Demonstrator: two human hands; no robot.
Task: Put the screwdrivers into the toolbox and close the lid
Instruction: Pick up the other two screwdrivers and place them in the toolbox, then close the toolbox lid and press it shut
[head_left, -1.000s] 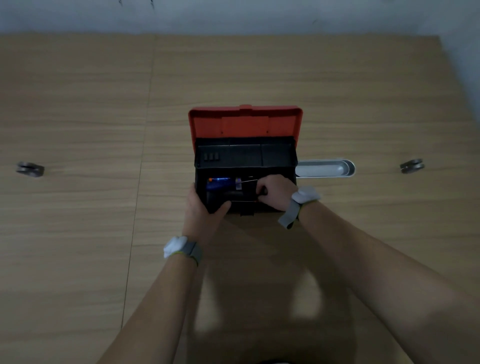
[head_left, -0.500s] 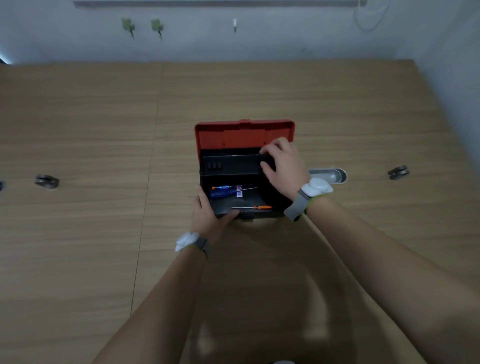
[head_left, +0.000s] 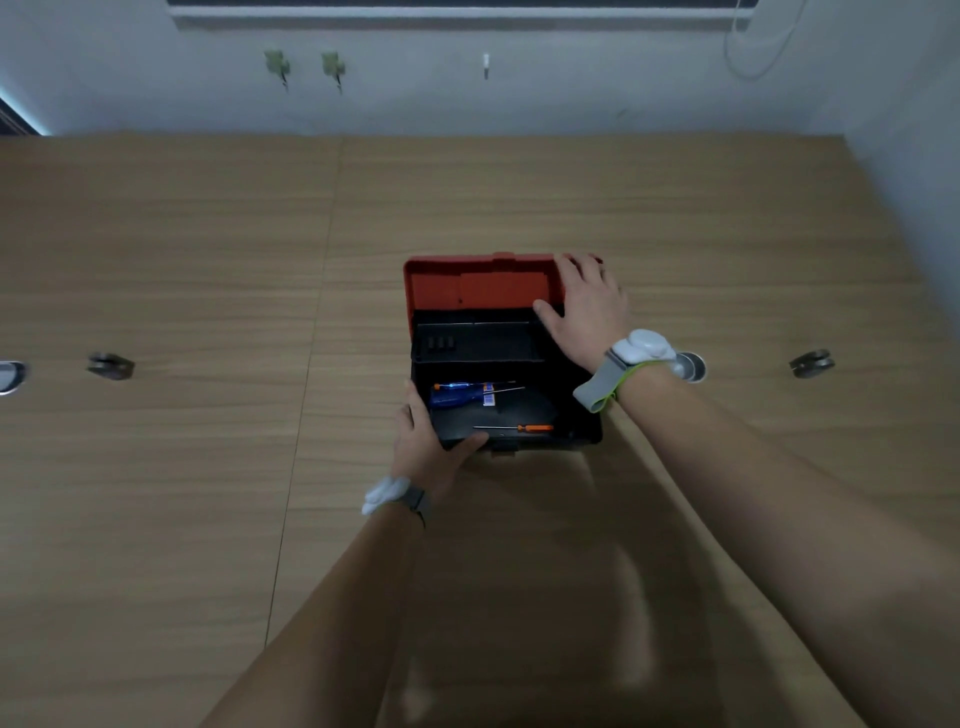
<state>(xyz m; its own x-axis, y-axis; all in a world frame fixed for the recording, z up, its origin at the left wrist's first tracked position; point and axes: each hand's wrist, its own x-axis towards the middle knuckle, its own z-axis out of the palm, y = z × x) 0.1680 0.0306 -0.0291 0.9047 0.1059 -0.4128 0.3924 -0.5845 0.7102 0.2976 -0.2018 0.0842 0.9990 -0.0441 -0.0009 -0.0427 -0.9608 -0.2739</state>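
Note:
A black toolbox (head_left: 582, 434) stands open on the wooden table, its red lid (head_left: 467, 286) tilted up at the back. Inside lie a blue-handled screwdriver (head_left: 457, 396) and a thin orange-handled screwdriver (head_left: 530, 428); an orange tip of another tool shows above the blue handle. A black tray (head_left: 478, 343) sits across the back of the box. My left hand (head_left: 423, 447) grips the box's near left corner. My right hand (head_left: 587, 306) rests on the lid's right end, fingers over its top edge.
A grey oblong object (head_left: 691, 366) lies on the table just right of the box, mostly behind my right wrist. Small dark metal fittings sit at the far left (head_left: 110, 365) and far right (head_left: 810, 362). A wall with hooks bounds the table's far edge.
My right hand has left the inside of the box, moved up past the tray and now lies on the red lid's right end. The left hand keeps its hold.

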